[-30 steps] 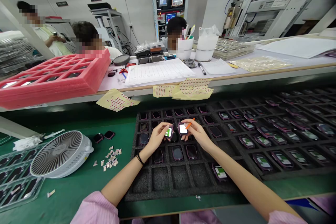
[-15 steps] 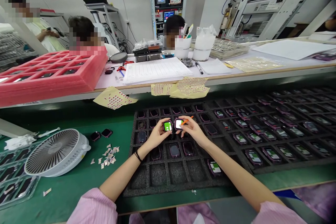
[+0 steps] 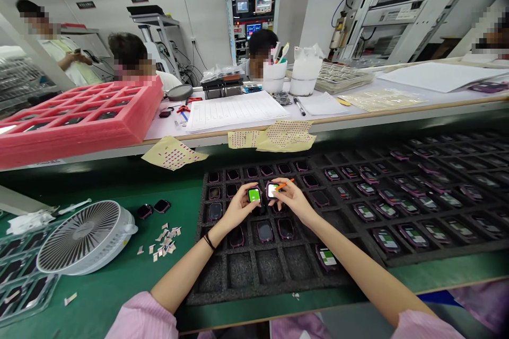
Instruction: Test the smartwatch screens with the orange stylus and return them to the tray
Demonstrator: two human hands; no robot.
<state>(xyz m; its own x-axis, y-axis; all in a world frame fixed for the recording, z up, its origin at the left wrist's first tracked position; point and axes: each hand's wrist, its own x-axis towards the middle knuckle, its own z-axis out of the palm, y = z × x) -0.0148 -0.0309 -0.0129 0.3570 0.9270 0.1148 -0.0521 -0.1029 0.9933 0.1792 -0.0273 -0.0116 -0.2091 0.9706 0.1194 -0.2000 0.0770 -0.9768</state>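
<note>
Two bare forearms in pink sleeves (image 3: 143, 318) reach forward over a green workbench. The left hand (image 3: 238, 209) is closed in a pinch, gripping a square smartwatch body with a green screen (image 3: 254, 195) by its edges. The right hand (image 3: 292, 201) is also closed in a pinch, gripping a second smartwatch body with a white screen (image 3: 272, 190), and a slim orange stick (image 3: 283, 185) pokes out from its fingers toward 2 o'clock. The two watches are just beside each other, held above the middle of a black foam tray (image 3: 246, 270) with rows of square pockets, most holding a watch body. A dark band (image 3: 209, 241) circles the left wrist.

At 9 o'clock from the hands, a white desk fan (image 3: 79, 238) lies on the bench near scattered paper scraps (image 3: 163, 241) and two loose watch bodies (image 3: 153, 207). At 12 o'clock, sticker sheets (image 3: 286, 136) hang over the edge of a raised white shelf. A printed form (image 3: 234, 111) lies on the shelf, and a pink foam tray (image 3: 79, 122) sits at 10 o'clock. Two co-workers (image 3: 131, 53) sit beyond it.
</note>
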